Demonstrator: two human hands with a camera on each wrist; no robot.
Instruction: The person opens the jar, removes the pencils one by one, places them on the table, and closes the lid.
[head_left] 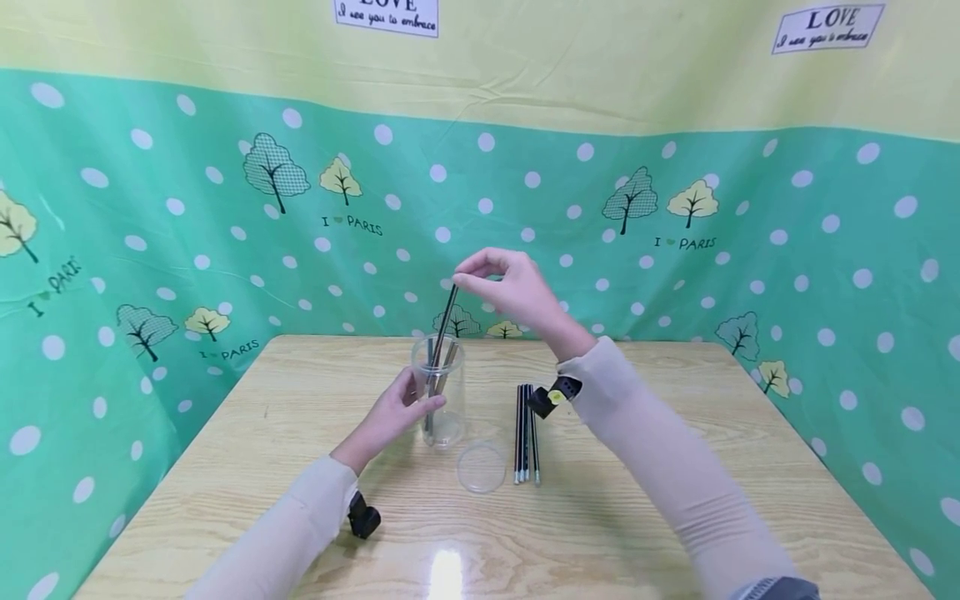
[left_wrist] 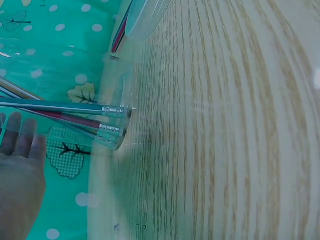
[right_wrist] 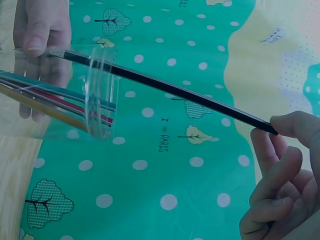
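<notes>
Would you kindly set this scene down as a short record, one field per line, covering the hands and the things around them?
right hand: pinches the top of a dark pencil; its lower end is inside the jar
left hand: grips the side of the jar
jar contents: several pencils, metal-tipped ends down
loose pencils: on the table, side by side
lid: clear, round, left of the loose pencils
backdrop: green and yellow, printed

Far curtain [head_left: 465, 196] white-dotted green below, yellow above; table [head_left: 315, 400] in pale wood grain; held pencil [right_wrist: 195, 102] black, pencils [left_wrist: 55, 105] in clear jar [head_left: 454, 417] teal, red, yellowish; sleeves [head_left: 667, 475] off-white.
</notes>
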